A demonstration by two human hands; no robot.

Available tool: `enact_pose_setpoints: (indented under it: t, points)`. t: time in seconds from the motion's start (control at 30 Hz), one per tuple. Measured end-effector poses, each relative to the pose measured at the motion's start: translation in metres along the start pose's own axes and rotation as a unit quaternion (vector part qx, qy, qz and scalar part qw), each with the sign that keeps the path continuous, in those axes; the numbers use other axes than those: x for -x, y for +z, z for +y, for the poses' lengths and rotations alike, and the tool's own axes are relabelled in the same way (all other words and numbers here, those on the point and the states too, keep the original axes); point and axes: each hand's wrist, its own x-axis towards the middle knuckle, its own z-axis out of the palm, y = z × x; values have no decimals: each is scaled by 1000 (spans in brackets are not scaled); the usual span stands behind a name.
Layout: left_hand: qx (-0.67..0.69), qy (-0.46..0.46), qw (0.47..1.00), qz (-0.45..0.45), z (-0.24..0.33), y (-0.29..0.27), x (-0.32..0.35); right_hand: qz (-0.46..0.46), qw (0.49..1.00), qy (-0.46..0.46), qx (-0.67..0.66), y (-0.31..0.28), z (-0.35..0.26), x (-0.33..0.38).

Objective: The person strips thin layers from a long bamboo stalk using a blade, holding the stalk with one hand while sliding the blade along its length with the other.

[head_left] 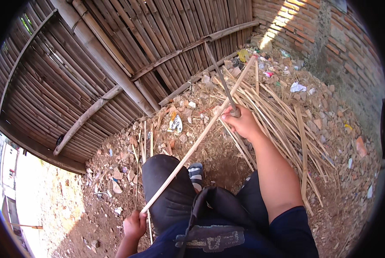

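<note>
A long, pale bamboo strip (pixel 181 163) slants across my right-leaning view, from low at the left over my left knee to the far rubble. My left hand (pixel 135 224) is closed round its near end. In my right hand (pixel 243 124) is a long knife (pixel 221 77) with a narrow dark blade, gripped by its handle. The blade points up and away and crosses the strip just beyond my fingers. My right thumb lies close to the strip; whether it presses on it I cannot tell.
Many split bamboo strips (pixel 283 133) lie piled on the ground at the right. A few more strips (pixel 144 142) lie beside my left knee. A bamboo-slat wall (pixel 158 47) rises at the far left, a brick wall (pixel 347 47) at the right. Rubble and litter cover the ground.
</note>
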Motion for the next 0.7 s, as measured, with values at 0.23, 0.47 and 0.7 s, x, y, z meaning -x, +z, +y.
enact_pose_setpoints:
  t: [0.23, 0.47, 0.7]
  points:
    - [70, -8, 997, 7, 46, -3, -23, -59, 917, 5, 393, 22, -26, 31]
    - [69, -6, 998, 6, 54, -3, -42, -234, 830, -75, 501, 57, -29, 53]
    - [96, -5, 995, -1, 57, 0, -53, -114, 837, -115, 523, 10, -31, 27]
